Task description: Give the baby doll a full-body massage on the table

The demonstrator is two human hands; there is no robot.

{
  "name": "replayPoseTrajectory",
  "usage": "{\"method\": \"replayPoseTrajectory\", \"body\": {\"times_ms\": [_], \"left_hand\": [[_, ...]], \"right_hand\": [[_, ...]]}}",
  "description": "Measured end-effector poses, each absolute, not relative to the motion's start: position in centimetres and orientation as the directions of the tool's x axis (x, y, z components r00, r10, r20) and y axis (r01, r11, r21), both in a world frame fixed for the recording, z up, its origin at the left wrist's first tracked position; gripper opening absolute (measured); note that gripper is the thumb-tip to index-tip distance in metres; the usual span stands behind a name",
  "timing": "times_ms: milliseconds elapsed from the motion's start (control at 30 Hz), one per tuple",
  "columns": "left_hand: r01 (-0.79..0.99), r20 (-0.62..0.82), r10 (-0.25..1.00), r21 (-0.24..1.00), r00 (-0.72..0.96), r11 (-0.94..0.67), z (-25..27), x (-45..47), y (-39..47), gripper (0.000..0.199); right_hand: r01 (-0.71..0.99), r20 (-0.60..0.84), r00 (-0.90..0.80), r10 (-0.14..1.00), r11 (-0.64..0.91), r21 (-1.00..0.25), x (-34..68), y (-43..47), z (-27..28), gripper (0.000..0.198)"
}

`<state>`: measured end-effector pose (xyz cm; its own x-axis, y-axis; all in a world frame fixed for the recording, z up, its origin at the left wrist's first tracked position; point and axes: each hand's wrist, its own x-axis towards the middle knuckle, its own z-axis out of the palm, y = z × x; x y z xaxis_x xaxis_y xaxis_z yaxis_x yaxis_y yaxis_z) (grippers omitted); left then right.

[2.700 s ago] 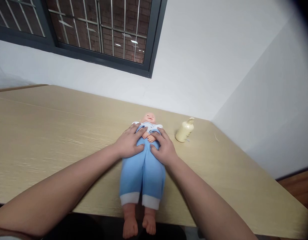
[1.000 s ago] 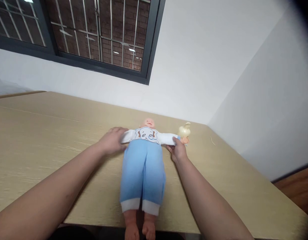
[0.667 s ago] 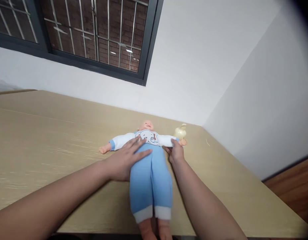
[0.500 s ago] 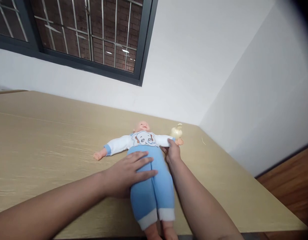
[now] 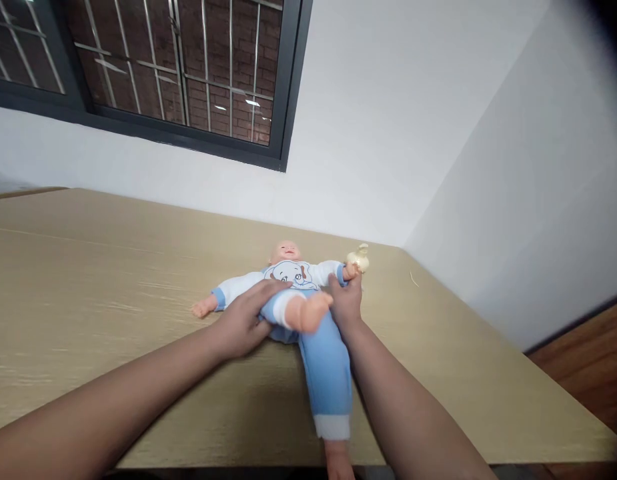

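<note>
A baby doll (image 5: 327,360) in blue trousers and a white top with an elephant print lies on its back, head toward the wall. My left hand (image 5: 248,317) is closed around one trouser leg, which is bent up so that its bare foot (image 5: 308,313) points toward me over the belly. The other leg lies straight, its foot at the table's near edge. My right hand (image 5: 347,300) is closed at the doll's arm near the blue cuff; some of its fingers are hidden. Just behind the doll's hand stands a cream, bulb-shaped thing (image 5: 359,259) with a short stem.
The light wooden table (image 5: 113,267) stands against a white wall (image 5: 368,133). A thin pale strand (image 5: 413,278) lies at the right. Above the table at the left is a dark-framed window (image 5: 188,130) with metal bars. Brown wood panelling (image 5: 583,360) shows beyond the right edge.
My left hand has gone from lying on the trousers to gripping one leg, now folded up toward the belly. The doll's arm at my right hand has risen a little.
</note>
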<state>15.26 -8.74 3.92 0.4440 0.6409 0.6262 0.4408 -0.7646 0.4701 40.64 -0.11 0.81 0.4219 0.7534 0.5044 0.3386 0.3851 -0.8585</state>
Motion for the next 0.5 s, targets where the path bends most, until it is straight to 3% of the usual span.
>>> {"method": "replayPoseTrajectory", "body": {"times_ms": [100,200,333,500], "left_hand": [[0.352,0.499,0.83,0.752,0.248,-0.557,4.1,15.2,-7.5,0.039],[0.195,0.404,0.904,0.884,0.14,-0.425,3.3,15.0,-6.4,0.034],[0.069,0.342,0.928,0.932,0.15,-0.355,2.4,15.2,-5.8,0.034],[0.149,0.453,0.866,0.861,0.214,-0.487,3.0,15.5,-6.2,0.029]], "right_hand": [[0.435,0.66,0.159,0.734,0.548,-0.715,39.7,-1.5,1.6,0.066],[0.507,0.708,-0.111,0.697,0.653,-0.563,39.2,-2.3,2.0,0.073],[0.635,0.599,-0.332,0.729,0.642,-0.429,38.9,-2.6,2.2,0.059],[0.669,0.54,-0.35,0.765,0.608,-0.428,38.7,-2.8,2.3,0.055]]}}
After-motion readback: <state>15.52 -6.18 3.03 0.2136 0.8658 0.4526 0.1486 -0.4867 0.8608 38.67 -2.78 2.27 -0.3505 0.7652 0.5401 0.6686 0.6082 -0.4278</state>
